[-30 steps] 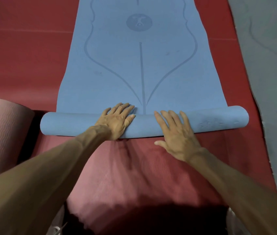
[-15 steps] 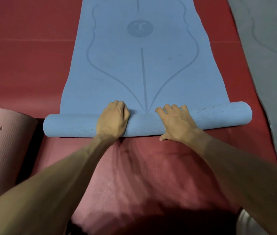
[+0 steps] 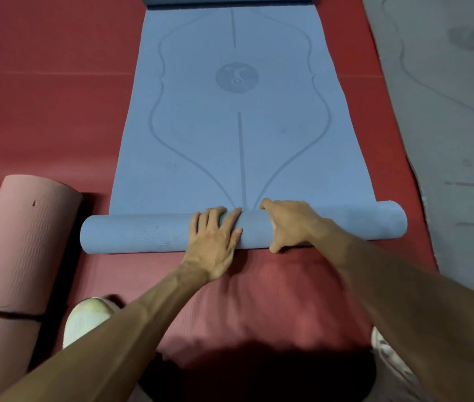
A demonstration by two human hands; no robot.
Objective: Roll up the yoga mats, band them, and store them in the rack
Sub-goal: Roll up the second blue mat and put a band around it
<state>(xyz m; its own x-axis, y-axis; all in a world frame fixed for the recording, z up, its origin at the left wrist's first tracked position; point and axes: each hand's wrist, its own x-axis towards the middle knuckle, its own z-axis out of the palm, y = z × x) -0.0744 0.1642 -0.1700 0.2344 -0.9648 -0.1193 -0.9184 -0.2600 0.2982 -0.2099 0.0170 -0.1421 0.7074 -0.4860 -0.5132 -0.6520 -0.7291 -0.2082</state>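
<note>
Dim, even indoor light, warm in tone, source out of view. Broad soft shadow at bottom centre across the red floor mat (image 3: pixel 259 297); narrow dark shadows under the blue roll (image 3: pixel 142 233) and beside the pink rolled mat (image 3: pixel 21 242). Motion blur on the right hand (image 3: pixel 290 224) and forearm; left hand (image 3: pixel 215 242) sharper. Wide-angle bowing toward the edges; fine texture soft throughout.

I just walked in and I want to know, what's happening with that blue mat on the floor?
A person is rolling up a blue yoga mat on the red floor. The left hand presses flat on the roll; the right hand curls over it. Most of the mat lies flat ahead, unrolled. A pink mat, already rolled with a black band round it, lies to the left.
</note>
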